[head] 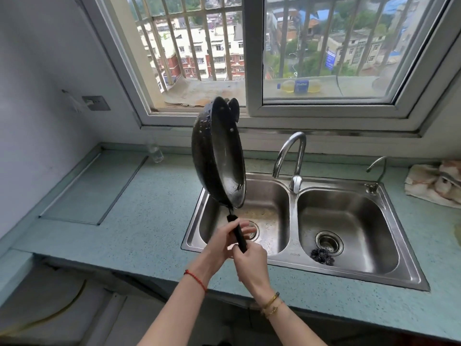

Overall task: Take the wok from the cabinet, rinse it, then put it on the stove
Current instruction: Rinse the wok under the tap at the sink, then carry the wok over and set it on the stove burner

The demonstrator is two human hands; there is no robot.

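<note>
Sink right basin: scourer | wok upright (wet) | left hand, right hand both clasp handle

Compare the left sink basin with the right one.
The left basin has the wok held up on edge above its near left part by both hands; nothing hangs over the right basin. A dark scrubber lies by the right basin's drain; the left basin's floor shows only water drops. The tall faucet spout curves toward the left basin, not the right. Both are stainless steel with round drains.
</note>
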